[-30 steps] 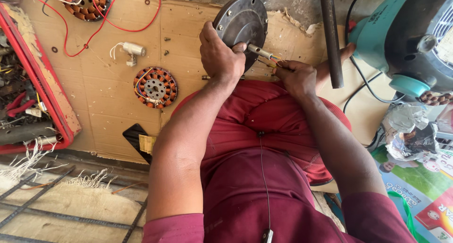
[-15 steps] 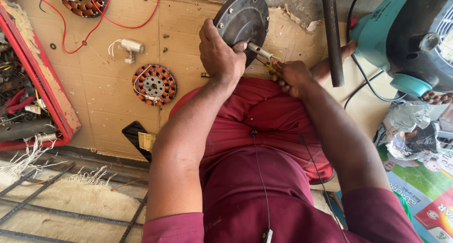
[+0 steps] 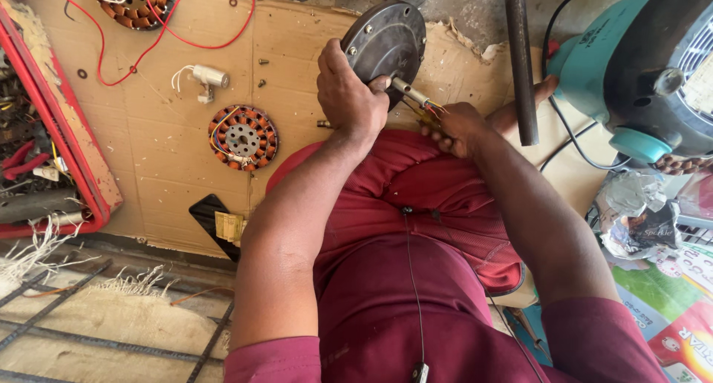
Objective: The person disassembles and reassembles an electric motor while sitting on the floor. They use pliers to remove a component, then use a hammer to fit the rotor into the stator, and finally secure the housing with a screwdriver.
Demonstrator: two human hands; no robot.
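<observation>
1. Gripping the round grey motor housing [image 3: 386,41] with my left hand [image 3: 349,97], fingers wrapped over its lower-left rim; it stands on edge above my lap, on the cardboard sheet [image 3: 171,145].
2. My right hand [image 3: 457,127] is closed, pinching the bundle of coloured wires [image 3: 431,109] that comes out of the metal shaft [image 3: 410,93]; the shaft points down-right out of the housing's centre.
3. Change from a second ago: very little. The housing sits at much the same tilt, my left grip is the same, and my right hand has stayed on the wires close under the shaft end. So the wire handling reads as ongoing, not finished.
4. Around: copper-wound stator [image 3: 243,136] lies flat to the left, well apart; a second stator [image 3: 134,0] with red leads at the top edge; small white capacitor [image 3: 208,77] between them; teal machine [image 3: 631,71] to the right; red toolbox [image 3: 44,145] far left.
5. Only one view, head camera; fingertips of my right hand are partly hidden.
</observation>
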